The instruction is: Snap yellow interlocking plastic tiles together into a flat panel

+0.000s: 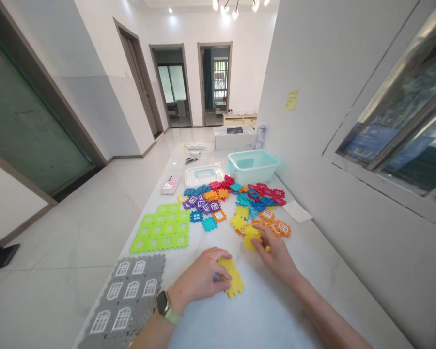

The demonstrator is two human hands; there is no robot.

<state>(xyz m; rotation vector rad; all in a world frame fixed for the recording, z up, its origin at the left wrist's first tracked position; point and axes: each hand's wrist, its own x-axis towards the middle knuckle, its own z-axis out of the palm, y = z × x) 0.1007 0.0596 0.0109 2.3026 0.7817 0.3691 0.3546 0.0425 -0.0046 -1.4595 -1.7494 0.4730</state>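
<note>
Near the front middle of the table, my left hand (pixel 207 274) grips the edge of joined yellow interlocking tiles (pixel 233 280); a watch is on that wrist. My right hand (pixel 272 254) is farther forward and to the right, pinching a single yellow tile (pixel 252 237) between thumb and fingers. More yellow tiles (pixel 240 220) lie just beyond it. Orange tiles with white windows (pixel 282 228) are spread beside the right fingers. To the left are a joined lime green panel (pixel 162 228) and a joined grey panel with white windows (pixel 132 286).
Behind the hands are heaps of purple (pixel 201 206), red and blue tiles (pixel 267 201). A mint plastic bin (pixel 254 167), its clear lid (pixel 203 174), a pink phone (pixel 171 185) and a white box (pixel 232 139) stand farther back. A wall (pixel 305 131) borders the right side.
</note>
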